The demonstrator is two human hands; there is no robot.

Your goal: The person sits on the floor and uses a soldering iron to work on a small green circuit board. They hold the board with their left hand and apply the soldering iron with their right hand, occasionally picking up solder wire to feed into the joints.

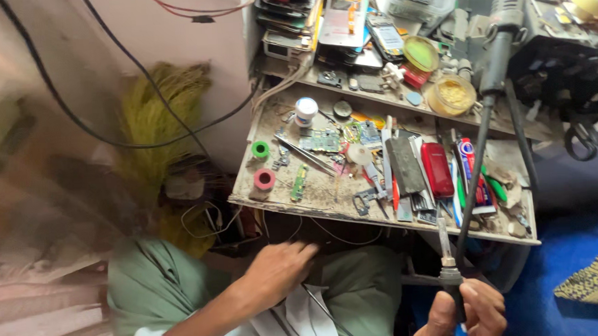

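My right hand [468,313] at the bottom right grips the black handle of a soldering iron [446,249], its metal tip pointing up toward the workbench edge and its black cable rising to the upper right. My left hand [280,269] rests on my lap below the workbench, fingers loosely spread on pale green cloth, next to thin wires. It holds nothing I can see.
A cluttered wooden workbench [314,202] carries circuit boards [321,141], tweezers, a red phone [437,168], small tape rolls [264,179], a white jar [306,110] and pens. A shelf behind holds phones and tins. A broom [156,120] leans at left. Blue floor lies at right.
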